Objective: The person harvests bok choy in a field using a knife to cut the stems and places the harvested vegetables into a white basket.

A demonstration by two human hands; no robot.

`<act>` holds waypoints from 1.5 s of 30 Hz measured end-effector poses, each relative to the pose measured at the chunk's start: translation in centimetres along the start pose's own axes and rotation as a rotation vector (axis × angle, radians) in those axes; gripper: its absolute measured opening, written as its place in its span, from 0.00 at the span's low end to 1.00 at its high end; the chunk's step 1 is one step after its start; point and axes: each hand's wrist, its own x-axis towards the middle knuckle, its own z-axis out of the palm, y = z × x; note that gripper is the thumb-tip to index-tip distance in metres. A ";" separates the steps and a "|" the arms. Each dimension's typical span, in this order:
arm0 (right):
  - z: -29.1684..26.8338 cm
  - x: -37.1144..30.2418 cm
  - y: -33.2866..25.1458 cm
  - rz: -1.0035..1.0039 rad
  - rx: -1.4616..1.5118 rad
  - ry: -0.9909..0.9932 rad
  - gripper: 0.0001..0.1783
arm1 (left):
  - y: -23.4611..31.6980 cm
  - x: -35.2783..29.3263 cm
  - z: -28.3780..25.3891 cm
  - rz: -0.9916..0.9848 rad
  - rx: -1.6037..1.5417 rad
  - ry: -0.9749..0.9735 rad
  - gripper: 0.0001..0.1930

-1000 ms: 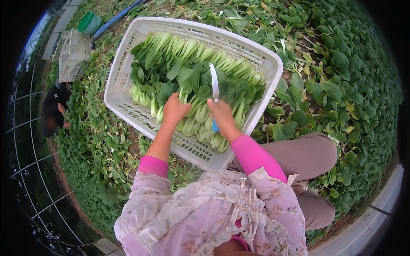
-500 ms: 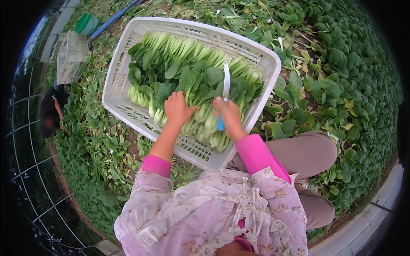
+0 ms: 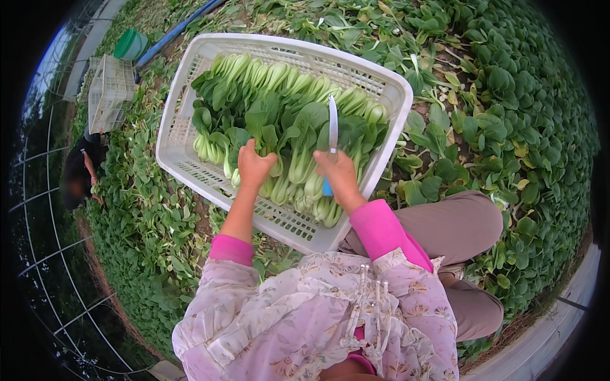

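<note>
In front of me a white plastic crate (image 3: 166, 136) holds rows of bok choy (image 3: 279, 73), pale stems along the far and near sides, leaves toward the middle. My left hand (image 3: 255, 167) is closed around a bok choy (image 3: 267, 134) in the near row, its leaves rising past my fingers; the grip is partly hidden. In my right hand (image 3: 341, 180) is a knife (image 3: 333, 124), its blade pointing away from me over the leaves. Its blue handle shows below my fingers.
Cut leaves litter the ground around the crate. Growing bok choy (image 3: 534, 133) stand thick at the right. At the far left are another crate (image 3: 109, 94), a green bucket (image 3: 131, 44), a blue pipe (image 3: 180, 28) and a bent-over person (image 3: 81, 168). My knee (image 3: 464, 225) is beside the crate.
My left hand has shifted slightly left, and its fingers have drawn in. My right hand stays nearly in place with the knife. More of the near-row leaves and stems shows between my hands.
</note>
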 end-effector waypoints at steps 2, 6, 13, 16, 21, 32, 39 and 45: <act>0.5 -0.2 0.0 -0.055 -0.093 -0.004 0.17 | -1.8 0.3 -0.4 0.012 -0.146 -0.002 0.32; 0.0 0.3 0.6 -0.088 -0.123 0.011 0.17 | 2.0 0.2 -3.4 -0.058 -0.629 -0.241 0.30; 0.8 0.1 0.8 -0.089 -0.099 0.036 0.13 | 2.5 0.2 -1.6 0.071 0.205 -0.093 0.34; 0.0 0.2 0.8 -0.072 -0.114 0.038 0.13 | 3.6 -1.2 -0.5 0.243 0.314 0.131 0.35; -0.2 0.4 0.9 -0.092 -0.158 0.049 0.13 | 5.0 -3.8 -0.7 0.587 0.282 0.161 0.18; 0.3 -0.3 -0.5 -0.094 -0.217 0.042 0.13 | 5.9 -3.8 1.3 0.068 0.403 -0.293 0.12; -0.1 0.1 0.3 -0.107 -0.252 0.042 0.14 | 4.4 -5.1 1.9 -0.060 -0.096 -0.125 0.12; 0.0 0.0 0.3 -0.131 -0.223 0.038 0.09 | 3.7 -6.7 2.3 -0.035 -0.296 -0.193 0.05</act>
